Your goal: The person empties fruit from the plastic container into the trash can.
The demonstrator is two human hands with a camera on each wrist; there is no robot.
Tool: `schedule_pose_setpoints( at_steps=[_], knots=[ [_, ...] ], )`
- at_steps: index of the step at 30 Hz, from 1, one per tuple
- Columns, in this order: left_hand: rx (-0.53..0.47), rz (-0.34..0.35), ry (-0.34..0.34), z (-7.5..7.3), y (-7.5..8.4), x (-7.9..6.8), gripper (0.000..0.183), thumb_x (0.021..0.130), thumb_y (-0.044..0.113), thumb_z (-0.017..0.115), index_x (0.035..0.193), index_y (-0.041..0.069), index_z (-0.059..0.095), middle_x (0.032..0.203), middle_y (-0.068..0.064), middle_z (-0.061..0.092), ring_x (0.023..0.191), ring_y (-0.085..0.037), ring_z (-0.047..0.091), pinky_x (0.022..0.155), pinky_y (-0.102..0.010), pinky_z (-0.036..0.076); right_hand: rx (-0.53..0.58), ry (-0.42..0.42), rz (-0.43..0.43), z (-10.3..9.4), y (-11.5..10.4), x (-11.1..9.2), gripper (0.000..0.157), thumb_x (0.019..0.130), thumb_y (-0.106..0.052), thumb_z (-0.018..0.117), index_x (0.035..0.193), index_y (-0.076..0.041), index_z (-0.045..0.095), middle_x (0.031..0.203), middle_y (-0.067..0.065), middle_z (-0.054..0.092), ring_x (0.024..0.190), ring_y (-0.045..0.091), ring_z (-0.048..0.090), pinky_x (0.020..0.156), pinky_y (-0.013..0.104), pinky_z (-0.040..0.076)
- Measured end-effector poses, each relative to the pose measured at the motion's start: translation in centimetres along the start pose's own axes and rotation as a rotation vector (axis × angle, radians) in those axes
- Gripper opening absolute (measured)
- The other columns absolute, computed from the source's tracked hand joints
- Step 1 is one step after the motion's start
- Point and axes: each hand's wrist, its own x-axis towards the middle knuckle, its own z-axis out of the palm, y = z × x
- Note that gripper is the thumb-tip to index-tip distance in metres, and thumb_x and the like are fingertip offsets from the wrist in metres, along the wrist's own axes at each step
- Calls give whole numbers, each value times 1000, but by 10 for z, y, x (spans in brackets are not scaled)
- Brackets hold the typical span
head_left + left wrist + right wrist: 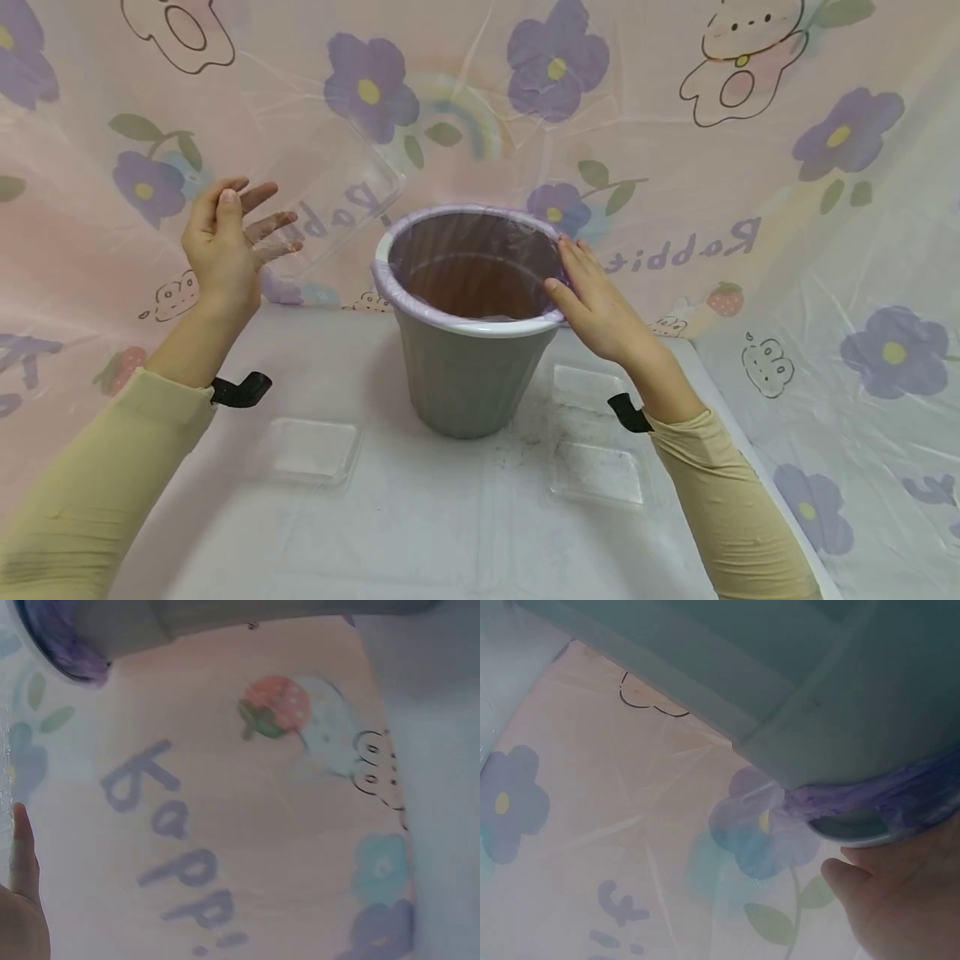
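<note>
A grey bin (472, 375) with a white rim stands upright, lined with a thin purple bag (420, 312) folded over the rim. Left of it and raised, my left hand (228, 242) holds a see-through plastic box (375, 196) by its near edge, some fingers showing through it. Only a small part of the left hand (22, 900) appears in the left wrist view. My right hand (600, 304) rests on the bin's right rim with fairly straight fingers. The right wrist view has that hand (907, 900) against the rim, beside the bunched purple bag (870, 791).
A clear plastic box (311, 450) lies left of the bin on the white-covered table (405, 533). More clear plastic (596, 475) lies to the right, with dark specks around it. A printed pink curtain (285, 100) hangs behind the table.
</note>
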Motion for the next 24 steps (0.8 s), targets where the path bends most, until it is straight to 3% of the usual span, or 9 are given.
schedule_pose_setpoints(
  at_steps=[7,13,16,24],
  knots=[
    [21,-39,29,-41,-11,-2,31,95,21,54,121,3,53,124,-20,60,88,-36,69,59,-44,56,-1,3,5,0,-1,0,71,100,-47,34,150,-1,15,158,11,11,146,19,-3,118,42,4],
    [126,-80,20,-74,-27,-3,35,94,22,55,123,3,52,119,-15,63,83,-31,70,59,-40,57,-5,-1,11,1,-2,-1,70,100,-47,33,151,-1,15,158,11,11,146,18,-4,119,42,4],
    [211,-152,-25,-88,-34,-3,33,95,23,53,124,6,53,119,-12,63,83,-27,71,61,-39,58,-5,0,11,1,-2,-1,70,100,-47,33,150,-1,15,158,11,11,146,19,-3,118,42,4],
    [555,-403,-209,-114,-42,1,34,99,29,46,129,13,48,124,-4,61,92,-19,70,70,-38,58,-3,1,15,1,-2,0,70,100,-47,33,151,-2,15,159,10,11,146,18,-4,118,42,3]
  ],
)
